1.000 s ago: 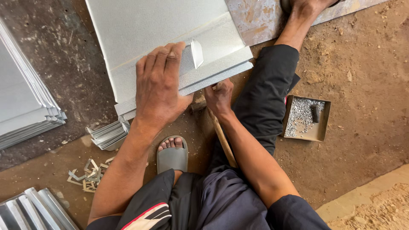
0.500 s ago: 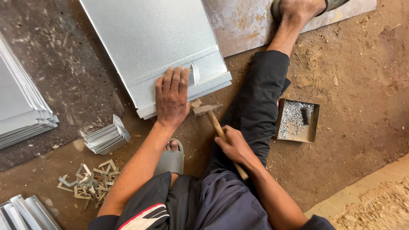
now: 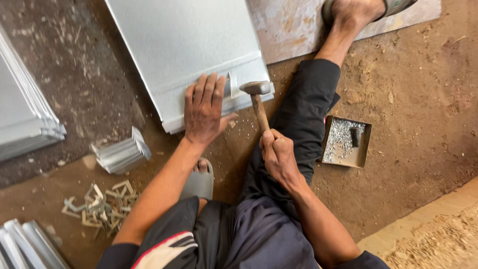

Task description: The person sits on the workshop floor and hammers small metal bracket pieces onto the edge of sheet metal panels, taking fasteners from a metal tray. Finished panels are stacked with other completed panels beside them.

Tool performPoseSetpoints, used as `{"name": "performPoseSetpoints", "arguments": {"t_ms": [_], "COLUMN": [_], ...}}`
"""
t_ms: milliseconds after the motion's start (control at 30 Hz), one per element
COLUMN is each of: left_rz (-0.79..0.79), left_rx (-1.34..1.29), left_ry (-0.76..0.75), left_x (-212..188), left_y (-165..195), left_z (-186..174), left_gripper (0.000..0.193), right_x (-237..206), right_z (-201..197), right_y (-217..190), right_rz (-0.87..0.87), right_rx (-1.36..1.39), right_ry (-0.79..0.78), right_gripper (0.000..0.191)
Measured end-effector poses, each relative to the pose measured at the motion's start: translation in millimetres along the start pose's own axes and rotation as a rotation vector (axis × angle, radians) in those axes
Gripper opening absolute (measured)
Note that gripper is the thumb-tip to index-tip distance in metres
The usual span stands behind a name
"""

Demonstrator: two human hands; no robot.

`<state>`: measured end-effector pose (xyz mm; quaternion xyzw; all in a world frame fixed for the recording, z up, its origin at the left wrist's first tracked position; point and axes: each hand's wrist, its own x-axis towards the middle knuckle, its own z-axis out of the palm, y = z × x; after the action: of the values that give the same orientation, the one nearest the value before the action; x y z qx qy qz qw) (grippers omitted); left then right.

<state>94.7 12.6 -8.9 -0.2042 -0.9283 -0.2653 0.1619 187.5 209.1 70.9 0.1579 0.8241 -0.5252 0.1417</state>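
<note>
A grey sheet-metal panel (image 3: 184, 45) is laid flat on the dirt floor (image 3: 413, 99), its folded near edge facing the person. The left hand (image 3: 203, 107) is pressed palm-down on that edge, fingers (image 3: 209, 87) released and spread flat, nothing grasped. A hammer (image 3: 258, 102) is gripped by the right hand (image 3: 278, 155), fingers clenched around the wooden handle; the metal head is seen just beside the left fingertips, at a small raised tab on the panel edge. Whether the head is touching the panel cannot be told.

Around: a small open metal tray (image 3: 346, 144) of tiny fasteners is set right of the bent leg, near the right hand. A stack of small folded metal pieces (image 3: 122, 154) and a scatter of metal offcuts (image 3: 99, 204) are found left of the left forearm. Stacked sheets (image 3: 25, 114) are seen at the far left. A sandalled foot (image 3: 199, 179) is tucked between the arms.
</note>
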Motion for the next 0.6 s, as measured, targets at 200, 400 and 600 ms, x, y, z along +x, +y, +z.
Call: {"name": "performPoseSetpoints", "arguments": {"t_ms": [200,400,600], "left_rz": [-0.02,-0.016,-0.02], "left_rx": [0.095,0.106,0.105], "left_ry": [-0.006,0.004,-0.019], "left_x": [-8.7,-9.4,-10.5], "left_y": [-5.8,-7.4,-5.8], "left_z": [9.6,14.3,11.1], "left_gripper": [0.085,0.086,0.086], "right_x": [2.5,9.9,1.9], "right_z": [4.4,8.2,7.0], "right_y": [-4.2,-4.5,0.2], "right_rz": [-0.442,-0.392,-0.555], "right_rx": [-0.191,-0.179,-0.239], "right_ry": [0.05,0.07,0.036], "right_gripper": [0.039,0.035,0.027]}}
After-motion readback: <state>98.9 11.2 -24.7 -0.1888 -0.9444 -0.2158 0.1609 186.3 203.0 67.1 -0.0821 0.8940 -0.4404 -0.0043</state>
